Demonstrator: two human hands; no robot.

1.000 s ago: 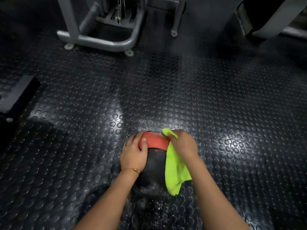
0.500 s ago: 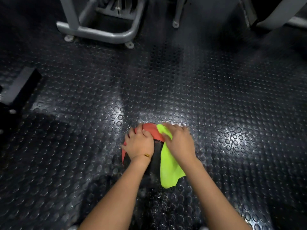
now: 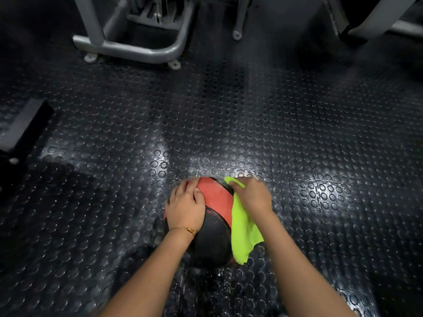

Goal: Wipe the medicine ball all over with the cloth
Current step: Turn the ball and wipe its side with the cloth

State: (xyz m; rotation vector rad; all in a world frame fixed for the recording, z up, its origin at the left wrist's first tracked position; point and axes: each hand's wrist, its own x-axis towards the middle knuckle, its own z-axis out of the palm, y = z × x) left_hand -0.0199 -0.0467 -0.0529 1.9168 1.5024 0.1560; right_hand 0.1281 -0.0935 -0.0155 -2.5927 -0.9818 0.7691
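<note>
Medicine ball (image 3: 214,239): rested on the floor at 6 o'clock of the view; near half black, far panel red.
Left hand (image 3: 185,207): laid palm-down on the ball's 9 to 11 o'clock side, fingers spread along the curve, thumb on the red panel; nothing gripped.
Bracelet (image 3: 191,230): thin, gold, worn at the left wrist.
Right hand (image 3: 253,197): curled on a bunch of the cloth, pressed to the ball at 1 to 2 o'clock.
Cloth (image 3: 243,234): lime green; draped down the ball's 3 to 5 o'clock side, a small tip showing past the fingers.
Floor (image 3: 229,122): dark rubber with round studs; glare patches at 12 and 3 o'clock of the ball.
Black block (image 3: 23,126): at 10 o'clock, well apart from the ball.
Machine frame (image 3: 137,48): grey steel tube, far off at 11 o'clock, feet on the floor.
</note>
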